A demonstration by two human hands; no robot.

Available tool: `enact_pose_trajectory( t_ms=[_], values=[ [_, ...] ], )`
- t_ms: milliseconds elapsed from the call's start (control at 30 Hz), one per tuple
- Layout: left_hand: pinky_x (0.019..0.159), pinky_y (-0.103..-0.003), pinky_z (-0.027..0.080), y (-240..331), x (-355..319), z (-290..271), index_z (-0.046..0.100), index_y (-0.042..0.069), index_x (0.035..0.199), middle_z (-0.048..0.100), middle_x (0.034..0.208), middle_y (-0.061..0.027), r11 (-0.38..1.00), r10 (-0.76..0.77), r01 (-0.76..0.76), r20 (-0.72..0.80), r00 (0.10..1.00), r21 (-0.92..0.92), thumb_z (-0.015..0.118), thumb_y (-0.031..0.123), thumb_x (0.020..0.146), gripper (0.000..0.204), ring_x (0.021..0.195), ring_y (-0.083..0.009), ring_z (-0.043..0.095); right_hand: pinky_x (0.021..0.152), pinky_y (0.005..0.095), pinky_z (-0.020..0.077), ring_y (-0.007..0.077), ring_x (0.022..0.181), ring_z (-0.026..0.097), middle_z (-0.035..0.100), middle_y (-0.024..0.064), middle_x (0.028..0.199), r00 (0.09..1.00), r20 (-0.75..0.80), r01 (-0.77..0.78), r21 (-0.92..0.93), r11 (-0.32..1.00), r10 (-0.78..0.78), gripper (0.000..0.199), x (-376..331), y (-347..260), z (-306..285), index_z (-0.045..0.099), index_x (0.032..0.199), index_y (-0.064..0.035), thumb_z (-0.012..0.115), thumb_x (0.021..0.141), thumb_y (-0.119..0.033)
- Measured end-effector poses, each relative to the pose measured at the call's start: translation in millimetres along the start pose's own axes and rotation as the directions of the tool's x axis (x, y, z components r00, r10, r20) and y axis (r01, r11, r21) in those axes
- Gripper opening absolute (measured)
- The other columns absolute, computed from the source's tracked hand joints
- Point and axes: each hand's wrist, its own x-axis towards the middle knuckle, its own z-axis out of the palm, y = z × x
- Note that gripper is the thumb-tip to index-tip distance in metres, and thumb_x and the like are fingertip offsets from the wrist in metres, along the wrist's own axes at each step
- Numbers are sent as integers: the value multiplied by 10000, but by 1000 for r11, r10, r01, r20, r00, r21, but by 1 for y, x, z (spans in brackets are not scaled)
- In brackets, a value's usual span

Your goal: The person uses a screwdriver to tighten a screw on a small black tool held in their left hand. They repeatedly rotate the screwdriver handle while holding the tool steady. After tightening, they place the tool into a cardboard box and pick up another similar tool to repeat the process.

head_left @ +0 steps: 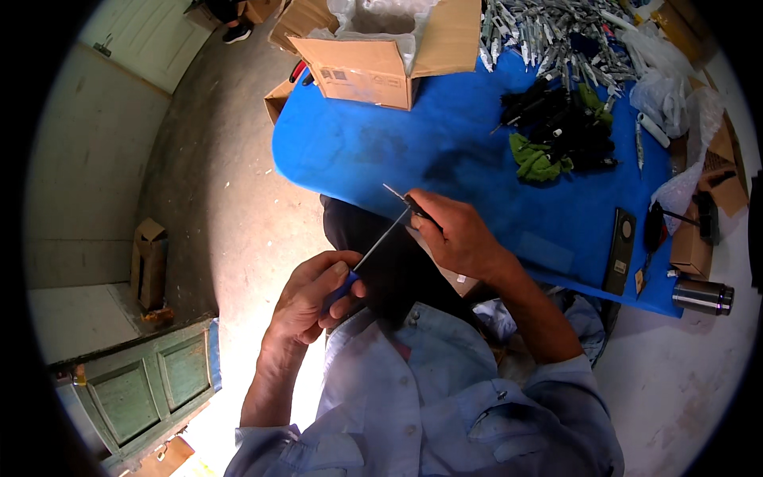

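My left hand (308,298) is closed around the blue handle of a screwdriver (380,248). Its metal shaft points up and to the right, its far end meeting the thing in my right hand. That hand (455,230) pinches a small black piece with a thin metal tip (419,208) that sticks out to the upper left. My fingers cover much of this piece, so its exact kind cannot be made out. Both hands are over my lap, in front of the near edge of the blue-covered table (358,143).
An open cardboard box (358,71) lined with plastic stands at the table's far left. Many slim grey pen-like pieces (548,32) pile up at the far right, with black pieces (568,131) and green cloth (536,159) nearer. A steel flask (702,297) lies by the right edge.
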Motion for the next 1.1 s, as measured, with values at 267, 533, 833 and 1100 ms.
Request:
enact_pose_trajectory(
  t_ms=[267,533,833,1100],
  values=[
    [606,-275,542,-18,-10,6,630,-60,1176,692,933,-125,615,504,-356,-3,863,704,719,-18,884,309,748,-181,691,743,486,508,464,881,637,644,255,966,997,-53,55,-26,998,-56,307,-1,0,7,574,1246,58,595,955,-37],
    [590,-271,564,-13,-5,4,648,-49,1202,715,910,-130,729,419,-319,-25,908,605,635,87,995,248,698,-177,694,747,414,532,385,824,668,672,236,972,999,-35,0,-21,1000,0,335,-1,1,4,587,1269,86,589,947,-6],
    [632,-250,546,-14,-6,3,587,-64,1185,672,1011,-136,773,365,-275,-48,930,571,716,85,927,325,768,-137,662,748,393,536,362,817,670,670,227,953,995,-68,63,-55,997,-66,324,-2,6,8,592,1257,85,594,947,-8],
    [611,-252,558,9,8,16,617,-64,1199,681,942,-113,900,301,-251,-92,949,355,636,57,999,235,754,-140,683,718,456,502,441,820,636,629,255,907,997,-53,-48,78,996,52,292,12,-10,-20,589,1225,72,588,952,-32]
  ],
)
